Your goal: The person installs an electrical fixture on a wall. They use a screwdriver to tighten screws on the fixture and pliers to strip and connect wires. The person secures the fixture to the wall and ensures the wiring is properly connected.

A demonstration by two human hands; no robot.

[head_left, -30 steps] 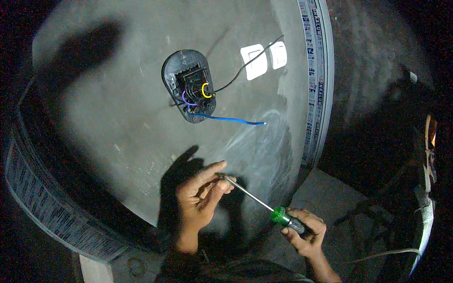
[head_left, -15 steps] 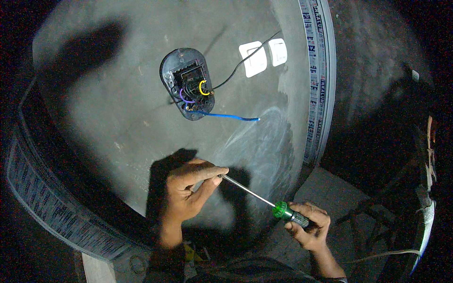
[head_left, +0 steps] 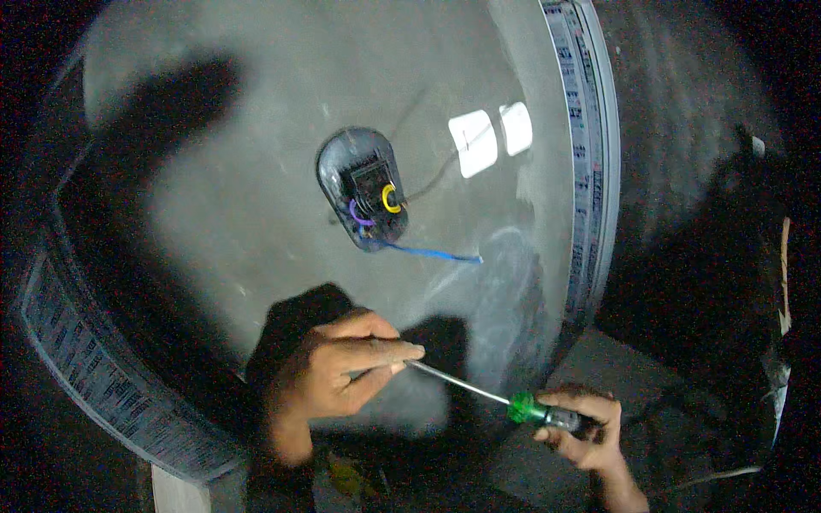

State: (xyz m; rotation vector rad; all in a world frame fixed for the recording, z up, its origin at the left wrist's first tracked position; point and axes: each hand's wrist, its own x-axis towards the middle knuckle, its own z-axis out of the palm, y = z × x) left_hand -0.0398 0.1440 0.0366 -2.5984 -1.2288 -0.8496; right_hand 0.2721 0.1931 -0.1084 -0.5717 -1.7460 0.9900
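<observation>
My right hand (head_left: 590, 425) is closed round the green and dark handle of a screwdriver (head_left: 462, 382). The thumb and forefinger of my left hand (head_left: 355, 363) pinch the tip of its thin metal shaft, so the tip is hidden. Both hands stay apart from the grey wall, below a black oval electrical fitting (head_left: 329, 175) mounted on it. A yellow wire (head_left: 388, 198) and a purple wire (head_left: 357, 215) loop at the fitting's right and lower side. A blue wire (head_left: 436, 254) sticks out from its lower end to the right, its end free.
Two white switch plates (head_left: 474, 144) sit on the wall right of the fitting, near a thin dark cable. Frames with printed film (head_left: 590, 171) border the wall on the right and lower left. Blocks and a pale strip (head_left: 780, 402) stand in shadow at the right.
The view has shifted, so the fitting and switch plates appear lower and further right. My hands keep their hold on the screwdriver, also lower in view.
</observation>
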